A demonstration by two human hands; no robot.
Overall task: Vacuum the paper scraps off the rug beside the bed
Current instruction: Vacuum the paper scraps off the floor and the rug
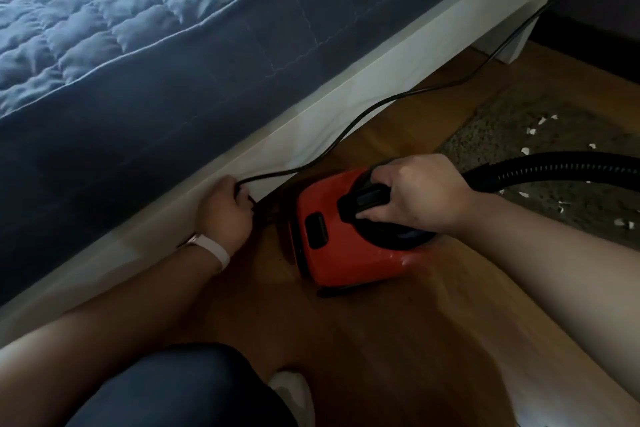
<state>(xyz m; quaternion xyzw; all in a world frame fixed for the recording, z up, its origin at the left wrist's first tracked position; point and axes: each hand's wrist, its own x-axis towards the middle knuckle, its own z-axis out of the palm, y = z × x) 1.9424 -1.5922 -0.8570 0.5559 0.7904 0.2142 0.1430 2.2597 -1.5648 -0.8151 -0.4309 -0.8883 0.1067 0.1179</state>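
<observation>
The left hand (225, 208) clenches the black cord (363, 118) beside the bed (311, 121) frame, its fingertips hidden. The right hand (422, 194) wraps its fingers (384, 172) round the red vacuum (346, 253) handle. Beyond those fingers the hose (554, 166) runs out of view over the rug (502, 128), where white scraps (525, 150) lie, partly cut off.

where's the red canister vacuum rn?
Head view, centre-right: red canister vacuum cleaner on the wooden floor beside the white bed frame, right hand gripping its black handle; grey speckled rug to its right.
</observation>
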